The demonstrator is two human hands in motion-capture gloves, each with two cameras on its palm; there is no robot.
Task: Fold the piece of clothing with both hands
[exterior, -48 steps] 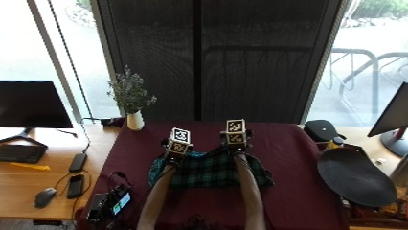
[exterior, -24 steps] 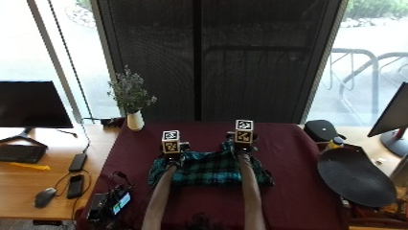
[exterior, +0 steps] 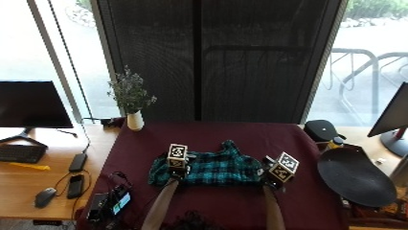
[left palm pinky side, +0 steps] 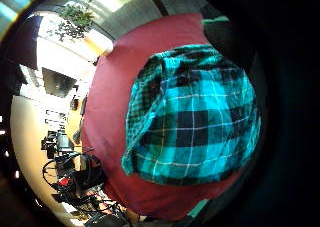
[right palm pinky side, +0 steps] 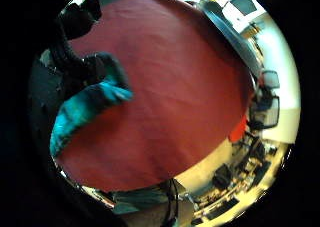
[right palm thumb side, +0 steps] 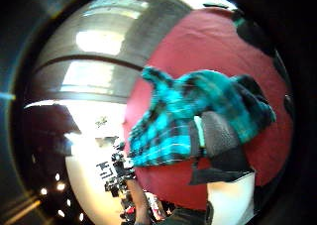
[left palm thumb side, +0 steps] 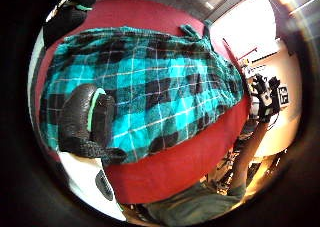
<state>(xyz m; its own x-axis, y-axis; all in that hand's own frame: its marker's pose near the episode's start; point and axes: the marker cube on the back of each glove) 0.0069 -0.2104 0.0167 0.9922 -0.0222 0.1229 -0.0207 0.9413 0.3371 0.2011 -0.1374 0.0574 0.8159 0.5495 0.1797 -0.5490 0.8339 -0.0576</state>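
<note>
Plaid shirt [exterior: 213,168]: my hands have spread wider apart; left hand [exterior: 176,168] and right hand [exterior: 273,178] pinch its edges, stretching it flat.

My green-and-black plaid shirt [exterior: 213,168] lies bunched across the middle of the maroon table [exterior: 210,136], nearer its front edge.

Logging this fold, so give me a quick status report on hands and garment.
Left hand over the plaid shirt's left part, grip unclear. Right hand pinches its right edge. Shirt bunched on the maroon tablecloth. Nothing in the way.
</note>
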